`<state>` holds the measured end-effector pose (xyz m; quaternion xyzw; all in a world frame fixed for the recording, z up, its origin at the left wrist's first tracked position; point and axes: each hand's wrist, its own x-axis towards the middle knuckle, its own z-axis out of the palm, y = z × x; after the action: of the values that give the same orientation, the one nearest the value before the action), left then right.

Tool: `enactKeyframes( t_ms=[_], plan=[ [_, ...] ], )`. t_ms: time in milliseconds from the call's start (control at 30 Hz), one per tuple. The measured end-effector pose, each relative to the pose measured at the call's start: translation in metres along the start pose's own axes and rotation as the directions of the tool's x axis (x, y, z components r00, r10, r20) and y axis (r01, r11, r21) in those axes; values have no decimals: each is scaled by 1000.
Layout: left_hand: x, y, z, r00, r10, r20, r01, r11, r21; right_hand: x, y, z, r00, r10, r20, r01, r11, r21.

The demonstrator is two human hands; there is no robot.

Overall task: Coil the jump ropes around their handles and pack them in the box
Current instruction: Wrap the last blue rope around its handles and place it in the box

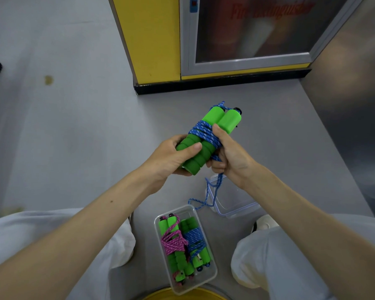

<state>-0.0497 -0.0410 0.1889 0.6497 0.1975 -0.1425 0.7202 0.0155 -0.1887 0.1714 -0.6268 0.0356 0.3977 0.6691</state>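
Observation:
Two green jump-rope handles (214,124) lie side by side, held up over the floor. My left hand (171,159) grips their lower foam ends. Blue rope (204,132) is wound several turns around their middle. My right hand (227,156) grips the rope beside the coil, thumb against the turns. The loose blue rope tail (210,195) hangs down to the floor. Below, a clear plastic box (212,271) holds two coiled ropes: one with pink rope (173,242), one with blue rope (194,239).
The box's clear lid (236,202) lies on the grey floor under my right wrist. A yellow cabinet (152,40) with a fire-extinguisher door stands ahead. My knees in white trousers flank the box. A yellow round object (182,295) shows at the bottom edge.

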Motion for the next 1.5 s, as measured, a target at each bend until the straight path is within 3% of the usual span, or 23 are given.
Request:
enactKeyframes(
  t_ms=[167, 267, 433, 533, 967, 1133, 1333, 1500],
  plan=[
    [-5, -6, 1, 999, -12, 32, 17, 989, -145, -1, 1, -1, 996, -39, 83, 35, 998, 46],
    [-7, -7, 2, 998, -26, 61, 39, 977, -212, -1, -1, -2, 993, -61, 102, 63, 998, -15],
    [-5, -2, -2, 987, -52, 153, 75, 986, -147, 0, -11, -5, 996, -61, 68, 73, 979, -188],
    [-6, -5, 0, 976, -74, 206, 100, 988, -116, 1, -8, -4, 997, -4, 71, 18, 981, -192],
    [2, -1, -6, 1000, -13, -24, 11, 996, -83, 0, -13, -9, 998, 49, -48, -60, 966, -252],
    [2, 1, -11, 999, -20, -38, 17, 998, -66, -1, -11, -9, 1000, 24, -16, -28, 952, -305],
    [0, 0, -9, 1000, -21, 4, 21, 1000, -22, 4, -12, -12, 983, -34, -181, -19, 960, -281],
    [0, -2, -8, 999, -27, -39, 25, 998, -54, -2, -13, -11, 998, 10, -64, -33, 927, -375]
  ],
)
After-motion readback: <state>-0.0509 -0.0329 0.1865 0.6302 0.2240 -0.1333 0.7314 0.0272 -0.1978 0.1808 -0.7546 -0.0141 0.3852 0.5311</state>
